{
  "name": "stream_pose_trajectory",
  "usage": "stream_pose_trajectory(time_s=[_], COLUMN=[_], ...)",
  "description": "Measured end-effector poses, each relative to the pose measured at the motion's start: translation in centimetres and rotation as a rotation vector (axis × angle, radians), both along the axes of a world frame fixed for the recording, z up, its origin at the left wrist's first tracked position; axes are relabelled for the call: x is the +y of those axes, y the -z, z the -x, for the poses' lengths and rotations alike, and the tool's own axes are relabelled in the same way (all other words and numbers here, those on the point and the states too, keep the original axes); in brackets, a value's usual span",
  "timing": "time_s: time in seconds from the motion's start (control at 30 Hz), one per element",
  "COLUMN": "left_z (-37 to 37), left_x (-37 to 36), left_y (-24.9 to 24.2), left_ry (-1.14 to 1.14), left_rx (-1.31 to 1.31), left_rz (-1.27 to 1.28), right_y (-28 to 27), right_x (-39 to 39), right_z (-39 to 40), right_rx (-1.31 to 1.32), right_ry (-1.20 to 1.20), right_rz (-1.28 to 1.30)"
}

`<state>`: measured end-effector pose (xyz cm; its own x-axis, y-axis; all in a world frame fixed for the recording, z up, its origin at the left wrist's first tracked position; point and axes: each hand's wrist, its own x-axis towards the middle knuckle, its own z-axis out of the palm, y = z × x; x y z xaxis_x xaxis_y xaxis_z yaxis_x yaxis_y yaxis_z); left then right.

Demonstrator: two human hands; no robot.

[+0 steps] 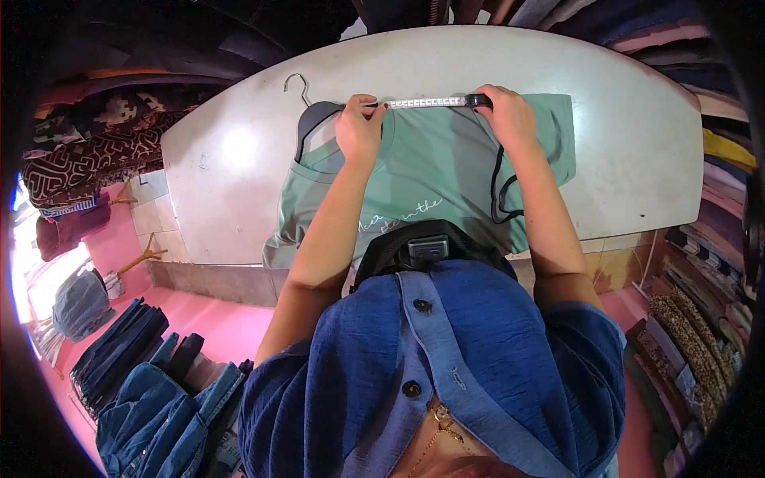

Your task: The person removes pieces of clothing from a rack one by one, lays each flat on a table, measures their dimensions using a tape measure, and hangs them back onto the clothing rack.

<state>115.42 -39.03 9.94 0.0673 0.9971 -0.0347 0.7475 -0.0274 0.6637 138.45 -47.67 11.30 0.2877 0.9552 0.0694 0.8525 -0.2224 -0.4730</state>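
A green T-shirt with white script lettering lies sideways on the white table, a dark hanger with a metal hook in its neck. Along its upper edge, a white tape measure is stretched between my hands. My left hand is closed, pinching the tape's end near the collar. In my right hand is the black tape case, at the tape's other end. A black cord hangs from beside my right hand down over the shirt.
The white table has a curved far edge. Folded dark and patterned clothes are stacked at the left, with jeans below. More folded clothes fill the right side. A black bag sits against my front at the table's near edge.
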Motion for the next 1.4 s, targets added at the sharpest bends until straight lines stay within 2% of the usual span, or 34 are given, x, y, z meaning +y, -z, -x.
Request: stream_pose_trajectory(time_s=[0.07,0.47,0.53,0.8,0.87,0.9,0.97,1.0,1.07,1.13,1.2,1.3,1.37,1.4], left_z=[-0.2,-0.2,-0.2,0.0,0.0,-0.2,-0.8,-0.9,-1.4,-1.2,-1.8,-4.3,-7.1,-8.3], left_x=[-0.1,-0.2,-0.2,-0.5,-0.9,-1.0,-1.4,-1.6,-2.0,-2.3,-2.2,-2.1,-1.5,-1.9], left_y=[-0.9,-0.4,-0.4,-0.1,0.0,0.2,-0.4,-0.5,-0.6,-0.7,-0.7,-2.0,-1.6,-1.7], left_ry=[-0.020,-0.016,-0.010,-0.001,0.061,0.067,0.412,0.414,0.743,0.683,0.635,0.563,0.669,0.678], left_rx=[-0.005,-0.001,0.006,-0.003,0.048,0.048,0.068,0.066,0.372,0.411,0.449,0.405,-0.242,-0.244], left_rz=[0.079,0.096,0.080,0.091,-0.177,-0.176,-0.444,-0.438,-0.558,-0.532,-0.506,-0.539,-0.128,-0.131], right_y=[-0.1,-0.4,-0.6,-0.3,-0.5,-0.7,-1.3,-2.0,-2.0,-2.1,-3.3,-3.9,-3.4,-3.4], right_x=[0.0,0.1,0.2,-0.2,-0.6,-1.1,-2.2,-2.7,-4.3,-5.8,-6.9,-7.3,-6.4,-5.9], right_z=[-0.1,-0.2,-0.2,-0.6,-1.2,-1.7,-3.0,-3.9,-6.1,-8.2,-9.6,-9.5,-8.1,-7.2], right_rx=[0.003,0.005,0.020,0.061,0.100,0.149,0.199,0.256,0.307,0.285,0.240,0.214,0.324,0.322], right_ry=[0.003,0.010,0.023,0.015,0.016,0.062,0.110,0.177,0.249,0.387,0.441,0.443,0.169,0.176], right_rz=[-0.004,0.023,0.100,0.051,0.028,0.014,0.007,0.033,0.058,-0.082,-0.058,-0.073,-0.179,-0.184])
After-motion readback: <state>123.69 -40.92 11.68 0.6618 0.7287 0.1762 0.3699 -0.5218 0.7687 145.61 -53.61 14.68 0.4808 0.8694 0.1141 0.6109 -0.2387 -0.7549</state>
